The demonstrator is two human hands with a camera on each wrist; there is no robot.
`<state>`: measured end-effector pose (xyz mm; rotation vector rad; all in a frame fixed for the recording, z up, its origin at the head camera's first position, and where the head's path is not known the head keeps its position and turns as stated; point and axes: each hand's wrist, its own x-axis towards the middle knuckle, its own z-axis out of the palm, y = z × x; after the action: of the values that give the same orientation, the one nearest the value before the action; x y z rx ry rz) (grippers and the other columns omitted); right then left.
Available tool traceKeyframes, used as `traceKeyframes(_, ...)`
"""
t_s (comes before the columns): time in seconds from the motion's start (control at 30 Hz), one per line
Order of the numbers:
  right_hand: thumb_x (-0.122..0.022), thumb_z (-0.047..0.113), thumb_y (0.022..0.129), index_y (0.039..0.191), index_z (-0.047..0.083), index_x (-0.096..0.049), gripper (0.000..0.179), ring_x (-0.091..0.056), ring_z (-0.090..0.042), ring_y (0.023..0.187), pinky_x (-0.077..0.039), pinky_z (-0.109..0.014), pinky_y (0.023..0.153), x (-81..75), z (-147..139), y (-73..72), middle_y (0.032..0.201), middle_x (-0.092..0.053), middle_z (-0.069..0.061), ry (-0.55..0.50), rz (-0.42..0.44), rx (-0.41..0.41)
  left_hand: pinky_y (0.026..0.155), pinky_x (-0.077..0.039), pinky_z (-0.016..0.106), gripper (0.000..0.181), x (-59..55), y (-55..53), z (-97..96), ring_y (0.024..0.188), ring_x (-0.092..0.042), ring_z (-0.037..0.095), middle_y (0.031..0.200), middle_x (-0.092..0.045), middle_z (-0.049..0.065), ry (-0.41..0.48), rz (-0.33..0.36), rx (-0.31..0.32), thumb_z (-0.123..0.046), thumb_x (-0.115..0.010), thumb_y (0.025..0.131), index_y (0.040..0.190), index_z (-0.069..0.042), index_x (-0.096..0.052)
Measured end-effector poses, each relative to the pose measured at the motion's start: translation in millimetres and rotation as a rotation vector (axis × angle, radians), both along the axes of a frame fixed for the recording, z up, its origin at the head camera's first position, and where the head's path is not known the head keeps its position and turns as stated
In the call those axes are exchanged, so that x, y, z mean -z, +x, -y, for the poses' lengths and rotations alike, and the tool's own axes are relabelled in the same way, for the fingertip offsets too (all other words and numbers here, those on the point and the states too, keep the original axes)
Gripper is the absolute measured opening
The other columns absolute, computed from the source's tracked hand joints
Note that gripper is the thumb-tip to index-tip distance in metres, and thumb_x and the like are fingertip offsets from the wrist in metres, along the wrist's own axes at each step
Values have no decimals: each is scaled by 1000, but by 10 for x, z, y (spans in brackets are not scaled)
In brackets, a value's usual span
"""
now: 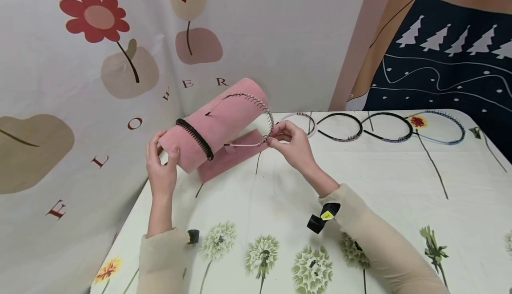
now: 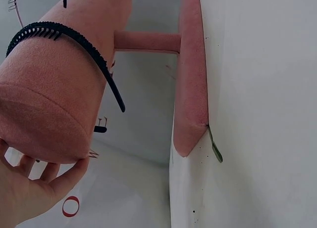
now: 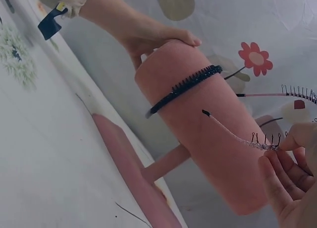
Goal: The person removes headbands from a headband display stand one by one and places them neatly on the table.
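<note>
A pink plush headband stand [image 1: 226, 120], a padded cylinder on a post over a flat base [image 1: 216, 167], stands tilted at the table's left. My left hand [image 1: 162, 169] holds the cylinder's near-left end, thumb on one side and fingers on the other. Around the cylinder, close to that hand, sits a black toothed headband [image 2: 74, 35]. To the stand's right, my right hand [image 1: 294, 147] pinches a thin pink headband [image 1: 245, 145] with silvery wire-like teeth at its curve. Its two black-tipped ends point toward the cylinder, one overlapping it in the head view.
Along the table's back edge, right of the stand, lie a pale lilac headband [image 1: 314, 127], two black headbands [image 1: 361, 129] and a light blue headband [image 1: 463, 131]. A flower-printed cloth [image 1: 280, 40] hangs behind the table. Black cameras sit at both wrists.
</note>
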<state>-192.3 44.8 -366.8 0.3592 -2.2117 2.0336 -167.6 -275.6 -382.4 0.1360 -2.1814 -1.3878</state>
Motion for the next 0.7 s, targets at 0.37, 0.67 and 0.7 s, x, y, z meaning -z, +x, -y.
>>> traceKeyframes(0.37,-62,-7,89,97,0,-53,14,-70,-2,79,-60,-26,79,55,-271,43,84,-65,8,-146,90,-76,89,-45,22,52,-4,-8,10,129,-44,16,145,-44,-7,6,3,3,-37,-60,93,144,-35,-50)
traceKeyframes(0.67,-61,-5,90,99,1,-53,13,-70,-4,82,-59,-34,86,154,-474,94,87,-66,7,-134,156,-61,95,-46,31,56,-53,9,-25,133,-43,18,149,-42,-1,2,31,1,-33,-58,94,148,-25,-46)
traceKeyframes(0.7,-61,-5,90,99,1,-53,13,-71,-4,82,-59,-33,85,167,-494,96,88,-66,7,-131,161,-56,96,-46,34,56,-83,30,-51,133,-43,20,149,-41,1,3,30,2,-32,-58,94,148,-23,-46)
